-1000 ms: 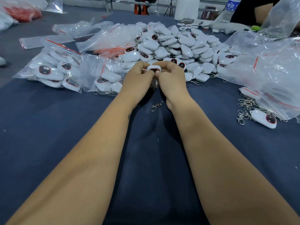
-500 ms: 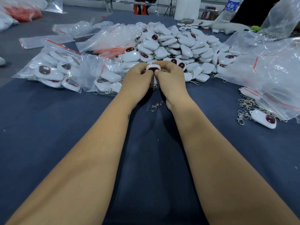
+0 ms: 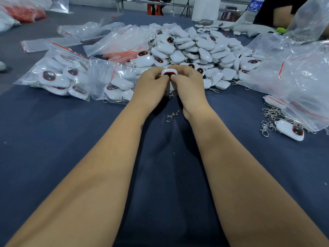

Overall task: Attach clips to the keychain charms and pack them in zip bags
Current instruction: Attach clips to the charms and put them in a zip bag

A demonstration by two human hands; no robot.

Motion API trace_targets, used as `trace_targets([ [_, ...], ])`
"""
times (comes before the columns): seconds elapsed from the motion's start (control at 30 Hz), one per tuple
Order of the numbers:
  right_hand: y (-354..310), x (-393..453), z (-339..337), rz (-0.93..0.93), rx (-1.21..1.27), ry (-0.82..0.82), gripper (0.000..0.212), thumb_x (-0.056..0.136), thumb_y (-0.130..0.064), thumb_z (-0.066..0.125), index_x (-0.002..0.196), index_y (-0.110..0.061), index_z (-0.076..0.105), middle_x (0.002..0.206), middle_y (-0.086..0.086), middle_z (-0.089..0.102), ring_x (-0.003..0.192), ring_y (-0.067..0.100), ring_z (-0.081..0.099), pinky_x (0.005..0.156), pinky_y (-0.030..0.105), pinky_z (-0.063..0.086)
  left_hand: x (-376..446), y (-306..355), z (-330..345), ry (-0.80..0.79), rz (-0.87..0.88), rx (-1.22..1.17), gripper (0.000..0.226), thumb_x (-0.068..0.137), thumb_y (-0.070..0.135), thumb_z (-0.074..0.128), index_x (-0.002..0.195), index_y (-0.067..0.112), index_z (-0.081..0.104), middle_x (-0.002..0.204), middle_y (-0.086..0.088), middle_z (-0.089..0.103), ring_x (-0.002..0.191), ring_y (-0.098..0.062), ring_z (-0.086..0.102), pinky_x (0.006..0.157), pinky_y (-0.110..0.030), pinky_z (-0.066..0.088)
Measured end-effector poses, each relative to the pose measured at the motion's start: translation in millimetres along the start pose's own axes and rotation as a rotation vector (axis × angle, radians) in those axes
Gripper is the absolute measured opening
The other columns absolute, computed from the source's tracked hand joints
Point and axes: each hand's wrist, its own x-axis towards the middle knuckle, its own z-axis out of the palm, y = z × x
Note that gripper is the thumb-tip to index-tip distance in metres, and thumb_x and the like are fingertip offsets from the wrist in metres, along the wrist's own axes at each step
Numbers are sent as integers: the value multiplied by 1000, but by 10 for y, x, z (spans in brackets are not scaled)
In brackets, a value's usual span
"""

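Note:
Both hands meet over the blue cloth and hold one white keychain charm with a dark red-rimmed window. My left hand pinches its left side and my right hand pinches its right side. A bit of metal clip hangs below the charm, mostly hidden between my hands. One loose silver clip lies on the cloth just under my right wrist. A large heap of white charms lies behind my hands.
Zip bags filled with charms lie at the left. Empty red-striped zip bags sit behind them. Big clear bags stand at the right, with loose clips and a single charm in front. A water bottle stands far right.
The charm has risen slightly between my fingers. Both hands stay in the same place, and the loose clip has not moved.

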Motion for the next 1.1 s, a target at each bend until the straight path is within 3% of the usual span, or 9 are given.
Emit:
trace_targets([
  [0.13, -14, 10, -19, 24, 118, 8, 17, 88, 4, 54, 92, -8, 66, 91, 15, 69, 82, 27, 66, 65, 29, 56, 17, 37, -37, 7, 17, -52, 25, 91, 12, 51, 103, 19, 71, 76, 12, 72, 72, -8, 68, 71, -31, 60],
  [0.23, 5, 48, -32, 34, 127, 30, 13, 85, 1, 62, 90, -10, 66, 92, 13, 70, 86, 23, 64, 78, 35, 55, 34, 79, -79, 56, 14, -53, 27, 90, 8, 52, 109, 13, 69, 92, -1, 72, 84, -22, 70, 78, -39, 60],
  [0.3, 8, 59, -31, 53, 142, 47, 11, 87, -2, 64, 91, -12, 65, 99, 16, 70, 91, 24, 65, 91, 43, 55, 35, 87, -120, 149, 88, 64, 23, 87, 9, 53, 99, 22, 68, 92, 3, 70, 89, -21, 68, 86, -41, 56],
  [0.4, 2, 54, -22, 64, 226, 65, 8, 93, -3, 58, 94, -11, 58, 104, 17, 66, 87, 21, 65, 81, 38, 60, -14, 86, -194, 298, 205, 349, 21, 81, 21, 51, 92, 31, 66, 76, 14, 61, 81, -17, 61, 77, -35, 52],
  [0.53, -8, 50, 1, 68, 345, 76, 7, 98, -3, 51, 102, -9, 50, 122, 25, 57, 89, 23, 64, 80, 37, 61, -9, 16, -203, 278, 223, 721, 32, 83, 40, 59, 112, 25, 62, 96, 2, 67, 112, -29, 50, 89, -40, 44],
  [0.63, -13, 64, 12, 74, 362, 79, 8, 99, -5, 51, 104, -10, 48, 117, 21, 58, 93, 24, 63, 90, 41, 57, -7, -32, -200, 220, 166, 841, 42, 81, 33, 61, 123, 27, 57, 104, 1, 67, 117, -30, 43, 92, -40, 38],
  [0.73, 6, 82, 17, 54, 303, 94, 10, 100, -7, 51, 109, -11, 48, 107, 10, 59, 91, 19, 59, 90, 35, 54, -6, -41, -215, 229, 145, 767, 38, 83, 27, 60, 121, 27, 58, 98, 2, 68, 110, -27, 52, 88, -37, 43],
  [0.87, 15, 90, 19, 10, 263, 93, 9, 99, -10, 55, 106, -14, 51, 92, -2, 56, 75, 9, 50, 67, 19, 40, -19, 8, -218, 322, 99, 429, 25, 82, 19, 57, 104, 28, 62, 72, 11, 57, 71, -6, 54, 58, -19, 36],
  [1.1, -16, 16, 109, 18, 416, -93, 12, 98, 5, 48, 96, -6, 49, 90, 11, 60, 74, 17, 63, 76, 24, 54, 18, 56, -214, 443, 109, 133, 21, 82, 14, 56, 96, 28, 61, 68, 12, 52, 64, -6, 51, 68, -24, 45],
])
